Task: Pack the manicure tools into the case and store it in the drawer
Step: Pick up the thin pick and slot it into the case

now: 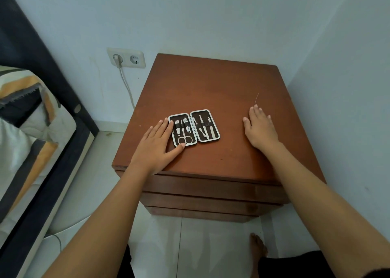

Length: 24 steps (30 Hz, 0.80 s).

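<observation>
A small manicure case [194,127] lies spread flat on the brown wooden nightstand [211,87], both halves showing a dark lining. Several metal tools sit under the elastic straps, with scissors [184,140] in the left half and slim files in the right half. My left hand [157,145] lies flat beside the case, fingertips touching its left edge and thumb at its near corner. My right hand [260,127] rests flat on the wood, well to the right of the case, holding nothing. The top drawer front [211,188] below is closed.
Two more closed drawer fronts sit under the top one. A bed with striped bedding [27,117] stands at left. A wall socket [126,58] with a white cable is behind the nightstand. A bare foot [258,246] stands on the white tiled floor. A wall runs close at right.
</observation>
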{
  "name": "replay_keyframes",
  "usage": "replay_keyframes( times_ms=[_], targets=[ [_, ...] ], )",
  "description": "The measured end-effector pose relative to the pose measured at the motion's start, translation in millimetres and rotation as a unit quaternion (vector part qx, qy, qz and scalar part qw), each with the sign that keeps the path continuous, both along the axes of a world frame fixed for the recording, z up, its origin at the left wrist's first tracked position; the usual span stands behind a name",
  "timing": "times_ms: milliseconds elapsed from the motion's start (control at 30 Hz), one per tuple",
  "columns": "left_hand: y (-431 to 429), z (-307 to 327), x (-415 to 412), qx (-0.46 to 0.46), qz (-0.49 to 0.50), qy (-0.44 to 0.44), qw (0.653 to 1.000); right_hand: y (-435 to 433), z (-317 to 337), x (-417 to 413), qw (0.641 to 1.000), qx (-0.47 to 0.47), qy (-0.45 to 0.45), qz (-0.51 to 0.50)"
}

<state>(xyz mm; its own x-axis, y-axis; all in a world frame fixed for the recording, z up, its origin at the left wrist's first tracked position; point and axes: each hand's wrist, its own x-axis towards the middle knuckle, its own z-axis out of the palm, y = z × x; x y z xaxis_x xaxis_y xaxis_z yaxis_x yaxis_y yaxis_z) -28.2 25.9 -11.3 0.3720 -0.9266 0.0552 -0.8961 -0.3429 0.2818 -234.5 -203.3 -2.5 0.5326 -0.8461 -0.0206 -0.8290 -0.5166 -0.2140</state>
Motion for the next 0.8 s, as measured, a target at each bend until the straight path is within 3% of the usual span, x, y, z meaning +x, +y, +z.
replay_keyframes(
  times_ms=[200,800],
  targets=[
    [2,4,-3,0.003,0.001,0.011,1.0,36,0,-21,0.999,0.003,0.028,0.026],
    [0,-1,0,-0.006,0.0,0.004,1.0,-20,11,12,0.997,0.042,0.07,-0.008]
  ],
)
